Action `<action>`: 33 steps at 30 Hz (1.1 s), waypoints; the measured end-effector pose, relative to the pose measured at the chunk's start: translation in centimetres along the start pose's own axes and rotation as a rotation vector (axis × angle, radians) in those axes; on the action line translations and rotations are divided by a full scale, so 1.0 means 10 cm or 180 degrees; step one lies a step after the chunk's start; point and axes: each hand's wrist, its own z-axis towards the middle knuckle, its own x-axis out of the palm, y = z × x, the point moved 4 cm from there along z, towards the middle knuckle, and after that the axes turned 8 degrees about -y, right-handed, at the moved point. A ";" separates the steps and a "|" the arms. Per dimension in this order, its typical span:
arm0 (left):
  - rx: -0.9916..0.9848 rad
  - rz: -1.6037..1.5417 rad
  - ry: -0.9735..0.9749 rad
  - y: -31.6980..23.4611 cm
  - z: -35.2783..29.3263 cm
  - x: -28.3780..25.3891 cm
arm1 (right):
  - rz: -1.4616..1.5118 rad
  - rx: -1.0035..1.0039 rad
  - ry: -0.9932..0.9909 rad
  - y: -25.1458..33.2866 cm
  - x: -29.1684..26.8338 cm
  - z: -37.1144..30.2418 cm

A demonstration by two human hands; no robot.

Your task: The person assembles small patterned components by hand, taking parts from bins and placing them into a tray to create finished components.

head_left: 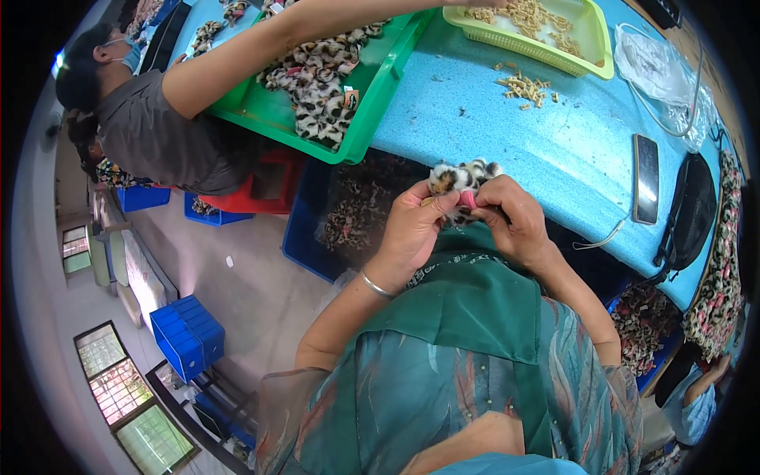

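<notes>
In front of my chest, at the table's near edge, I hold a small plush toy (pixel 467 178) with white, black and orange fur. My left hand (pixel 413 226), with a bracelet on its wrist, pinches the toy from the left. The fingers of my right hand (pixel 513 215) are closed on its right side, by a pink piece (pixel 469 199) that shows between both thumbs. My fingertips and the toy's underside are partly hidden.
A green tray (pixel 380 103) holds similar furry pieces; a co-worker's arm (pixel 309 32) stretches over it toward a yellow basket (pixel 546 59) of small beige pieces. More beige pieces (pixel 526 89) lie on the blue table (pixel 475 119). A phone (pixel 646 178) and black pouch (pixel 690 210) are at right.
</notes>
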 end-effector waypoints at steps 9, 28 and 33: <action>0.0156 0.0028 0.0201 -0.02 -0.03 0.12 | -0.0037 0.1041 -0.0412 -0.06 -0.04 0.18; -0.0779 -0.0469 0.0728 0.02 -0.20 0.26 | 0.0185 0.0624 -0.0198 -0.41 0.25 0.07; -0.0358 -0.0625 -0.0127 0.00 -0.06 0.23 | -0.0678 0.0478 0.0283 -0.38 0.33 -0.02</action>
